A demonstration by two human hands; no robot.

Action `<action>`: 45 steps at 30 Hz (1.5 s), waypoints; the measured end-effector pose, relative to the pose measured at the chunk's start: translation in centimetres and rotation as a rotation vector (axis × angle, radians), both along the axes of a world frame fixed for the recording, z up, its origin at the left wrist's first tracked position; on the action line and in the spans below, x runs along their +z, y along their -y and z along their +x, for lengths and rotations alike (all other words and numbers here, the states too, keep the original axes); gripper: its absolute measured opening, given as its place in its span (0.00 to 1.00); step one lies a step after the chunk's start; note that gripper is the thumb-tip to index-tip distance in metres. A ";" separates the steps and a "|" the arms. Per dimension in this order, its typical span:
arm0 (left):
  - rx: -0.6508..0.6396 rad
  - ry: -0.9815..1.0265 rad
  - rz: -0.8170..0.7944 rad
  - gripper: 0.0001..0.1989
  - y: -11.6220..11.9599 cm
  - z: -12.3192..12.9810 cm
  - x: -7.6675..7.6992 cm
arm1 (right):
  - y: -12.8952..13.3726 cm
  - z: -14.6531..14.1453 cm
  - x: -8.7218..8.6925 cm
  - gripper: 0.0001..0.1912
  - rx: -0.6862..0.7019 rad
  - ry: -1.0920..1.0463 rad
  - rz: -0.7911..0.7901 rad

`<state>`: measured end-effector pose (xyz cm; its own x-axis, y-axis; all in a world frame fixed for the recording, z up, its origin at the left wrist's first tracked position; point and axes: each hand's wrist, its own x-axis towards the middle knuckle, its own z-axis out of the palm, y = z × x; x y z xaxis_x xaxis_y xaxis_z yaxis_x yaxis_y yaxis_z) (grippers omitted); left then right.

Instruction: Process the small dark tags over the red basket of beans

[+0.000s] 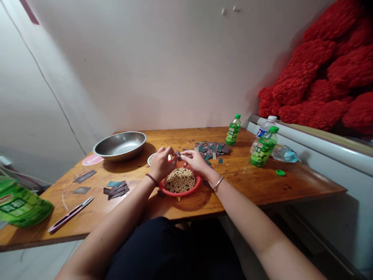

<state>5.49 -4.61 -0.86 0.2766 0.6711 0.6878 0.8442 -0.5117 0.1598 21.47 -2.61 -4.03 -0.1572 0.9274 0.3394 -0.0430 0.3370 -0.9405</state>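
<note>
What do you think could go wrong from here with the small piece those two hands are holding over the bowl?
The small dark piece, pinched between the left hand and right hand, might slip into the pale beans below and be hard to find. The red bowl also sits close to the near edge of the wooden table, so a nudge might tip it.

left grip [164, 163] | right grip [195, 161] | pinching small dark square [177, 154], maybe fabric | above red basket [180, 193] of beans [180, 180]

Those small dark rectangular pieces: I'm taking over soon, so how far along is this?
Early, it seems. Done: perhaps the small dark stack left of the hands. In hand: left hand and right hand pinch one piece above a red basket of beige beads. Left: the much larger loose pile.
</note>
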 end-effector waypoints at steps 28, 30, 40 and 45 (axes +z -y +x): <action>-0.081 -0.025 0.014 0.10 -0.4 -0.1 -0.4 | 0.0 0.0 0.1 0.11 -0.001 0.011 -0.009; -0.063 0.001 0.014 0.09 -0.4 -0.2 -0.4 | 0.0 0.0 0.1 0.11 -0.007 0.016 -0.008; -0.153 0.004 0.021 0.09 -0.4 -0.1 -0.2 | -0.3 0.0 0.0 0.11 0.011 0.005 -0.012; -0.138 -0.011 0.034 0.08 -0.8 -0.3 0.1 | -0.8 0.0 -0.1 0.11 -0.001 0.030 -0.017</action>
<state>5.22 -3.77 -0.80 0.3724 0.6026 0.7058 0.7668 -0.6282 0.1318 21.44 -1.81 -4.10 -0.1665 0.9331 0.3188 -0.0145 0.3209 -0.9470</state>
